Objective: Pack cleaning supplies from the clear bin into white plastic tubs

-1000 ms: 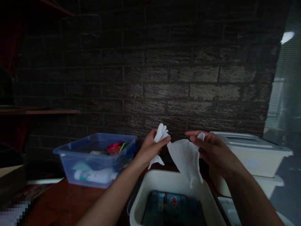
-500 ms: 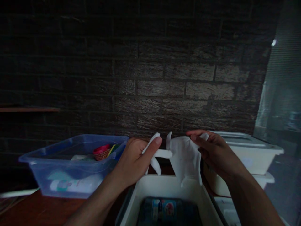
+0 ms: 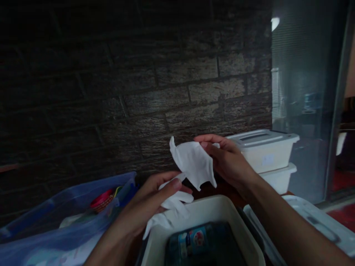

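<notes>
Okay, compared with half a second ago the view is swung right: blue box (image 3: pixel 44 240) now cut off at 8 o'clock, pale lid (image 3: pixel 318 218) showing far more at 4 o'clock. Left hand (image 3: pixel 151 195) sits lower than right hand (image 3: pixel 230 159) now; earlier they were about level.

White glove (image 3: pixel 174 201) is in the person's left hand, over the near-left part of the cream bin's (image 3: pixel 222 201) far rim. Long axis roughly 2 to 8 o'clock, trailing end to 8, some fingers poking to 3. Can't tell if it touches the rim.

White cloth (image 3: pixel 194 160) hangs from the right hand, above and beyond the bin, spread flat-ish. Long axis about 10 to 4 o'clock, one corner up at 11, lower corners at 6 and 5. Was hanging more straight down before. Glove tip overlaps its lower edge in view, contact unclear.

Left hand is closed on the glove, thumb on top, forearm coming in from 7 o'clock. Right hand pinches the cloth between thumb and fingers, index reaching to 9, forearm from 4.

Dark labelled pack (image 3: pixel 194 240) inside the bin; red basket (image 3: pixel 102 201) in the blue box; stacked lidded boxes (image 3: pixel 269 153) at 2 o'clock.
</notes>
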